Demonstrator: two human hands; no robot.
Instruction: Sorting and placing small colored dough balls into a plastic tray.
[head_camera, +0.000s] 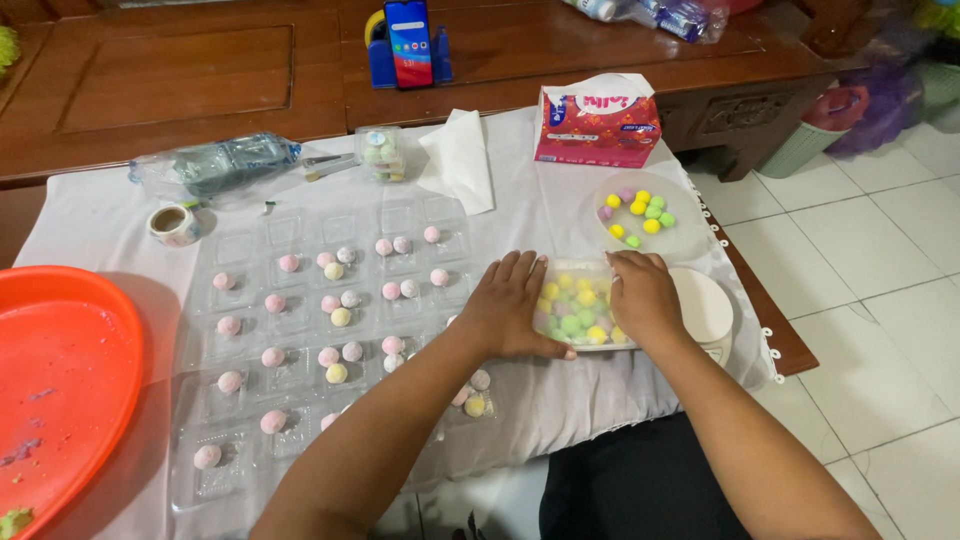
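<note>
My left hand and my right hand press on the two sides of a small clear plastic box filled with yellow, green and pink balls. The box lies on a white cloth at the table's near right. Left of it lie several clear trays with pink, white and yellow balls in their compartments. Behind the box stands a clear round container with several yellow, green and purple balls.
An orange tray sits at the left edge. A tape roll, a plastic bag, a small filled clear box, a white napkin and a pink tissue pack lie further back. A phone on a blue stand is on the wooden bench.
</note>
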